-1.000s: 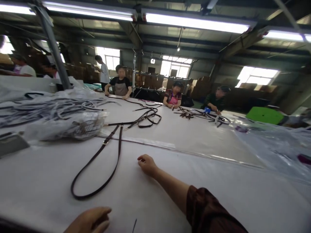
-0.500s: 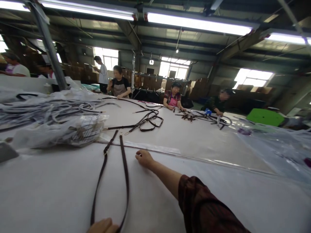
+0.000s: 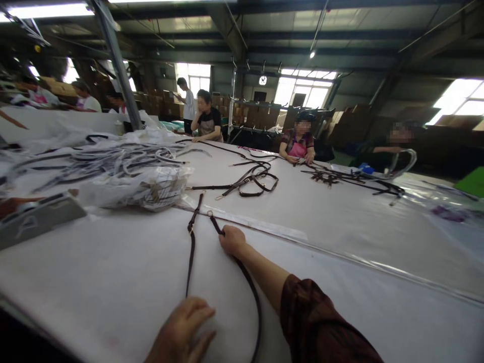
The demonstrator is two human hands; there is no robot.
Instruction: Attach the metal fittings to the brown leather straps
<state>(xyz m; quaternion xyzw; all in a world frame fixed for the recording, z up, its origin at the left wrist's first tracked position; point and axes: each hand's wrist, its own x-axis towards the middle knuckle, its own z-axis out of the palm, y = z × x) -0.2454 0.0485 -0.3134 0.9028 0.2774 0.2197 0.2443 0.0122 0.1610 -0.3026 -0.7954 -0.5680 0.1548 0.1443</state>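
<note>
A dark brown strap [image 3: 192, 257] lies in a long loop on the white table [image 3: 113, 267], with a buckle near its left end and a metal ring at its right end. My right hand [image 3: 232, 240] is closed around the strap just below that ring. At the bottom, my left hand [image 3: 185, 330] has its fingers apart over the table, beside the left run of the strap. Nothing shows between its fingers. The lowest part of the loop runs out of view.
Plastic-wrapped straps [image 3: 113, 156] and a clear bag [image 3: 159, 189] lie at the left, by a grey box [image 3: 41, 219]. More brown straps [image 3: 257, 181] lie beyond my right hand. Several people sit or stand across the table, one in a pink apron [image 3: 297, 149].
My right hand has closed on the strap near its ring end, pulling it slightly right. My left hand has let go of the strap and opened. The view has turned left.
</note>
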